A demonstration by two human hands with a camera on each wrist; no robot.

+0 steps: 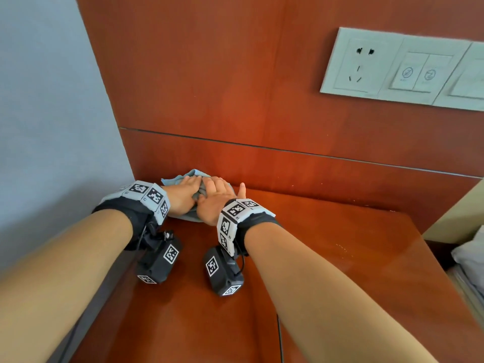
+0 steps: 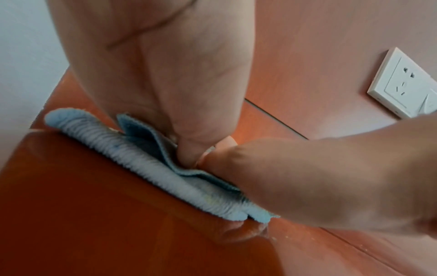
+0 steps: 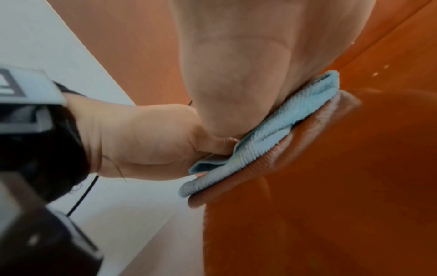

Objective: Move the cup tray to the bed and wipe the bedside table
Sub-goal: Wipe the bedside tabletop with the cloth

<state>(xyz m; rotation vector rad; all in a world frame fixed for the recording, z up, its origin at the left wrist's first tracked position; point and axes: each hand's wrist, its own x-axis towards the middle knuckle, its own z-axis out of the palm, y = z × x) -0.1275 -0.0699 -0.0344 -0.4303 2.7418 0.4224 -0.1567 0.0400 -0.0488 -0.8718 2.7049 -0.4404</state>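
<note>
A light blue ribbed cloth (image 1: 172,180) (image 2: 141,158) (image 3: 295,115) lies bunched at the far left corner of the glossy red-brown bedside table (image 1: 314,244) (image 2: 94,214) (image 3: 354,186). My left hand (image 1: 183,195) (image 2: 165,84) (image 3: 146,140) holds the cloth, its thumb tucked into a fold. My right hand (image 1: 217,199) (image 2: 331,177) (image 3: 236,74) presses flat on the cloth beside and partly over the left, thumb stretched out. No cup tray is in view.
A red-brown wooden panel (image 1: 235,87) rises right behind the table, with a white socket and switch plate (image 1: 403,69) on it. A grey-blue wall (image 1: 52,100) borders the table's left side. White bedding (image 1: 468,255) shows at the right edge.
</note>
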